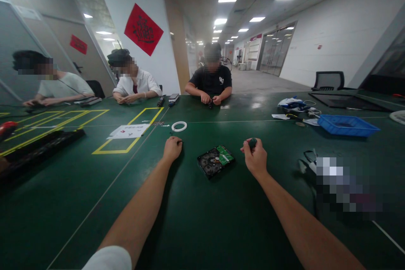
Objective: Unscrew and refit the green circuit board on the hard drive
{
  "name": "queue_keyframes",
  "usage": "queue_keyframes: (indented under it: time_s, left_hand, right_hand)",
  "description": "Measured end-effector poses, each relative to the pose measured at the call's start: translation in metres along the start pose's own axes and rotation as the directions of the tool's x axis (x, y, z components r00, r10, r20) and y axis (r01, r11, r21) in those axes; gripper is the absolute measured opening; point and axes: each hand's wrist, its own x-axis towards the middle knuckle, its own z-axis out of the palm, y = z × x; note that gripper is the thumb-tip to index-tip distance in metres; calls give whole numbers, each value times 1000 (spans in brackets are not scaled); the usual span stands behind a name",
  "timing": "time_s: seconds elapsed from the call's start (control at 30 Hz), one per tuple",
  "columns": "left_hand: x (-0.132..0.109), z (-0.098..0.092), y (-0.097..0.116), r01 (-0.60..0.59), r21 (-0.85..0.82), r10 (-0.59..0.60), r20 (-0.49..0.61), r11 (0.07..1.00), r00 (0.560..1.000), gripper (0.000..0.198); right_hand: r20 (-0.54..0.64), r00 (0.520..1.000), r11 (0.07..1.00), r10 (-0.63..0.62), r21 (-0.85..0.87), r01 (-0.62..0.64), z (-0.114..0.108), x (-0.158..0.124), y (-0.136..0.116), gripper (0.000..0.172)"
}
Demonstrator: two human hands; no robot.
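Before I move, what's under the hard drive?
The hard drive lies on the green tabletop, its circuit board facing up. Its underside and whatever it covers cannot be seen.

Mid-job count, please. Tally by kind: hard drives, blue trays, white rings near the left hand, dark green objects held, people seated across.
Hard drive: 1
Blue tray: 1
White ring near the left hand: 1
Dark green object in the right hand: 1
People seated across: 3
Total: 7
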Motion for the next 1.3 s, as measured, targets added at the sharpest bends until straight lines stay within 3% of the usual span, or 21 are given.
queue_keyframes:
  time_s: [0.43,1.3]
  left_hand:
    - [3,9,-8,-15,-14,14,-43,1000,999,14]
    - [2,14,-13,-14,-47,12,-52,999,999,28]
  right_hand:
    - [-18,1000,1000,-2,-1,2,2,0,2,39]
    - [-1,999,999,-38,-38,38,4,0,6,34]
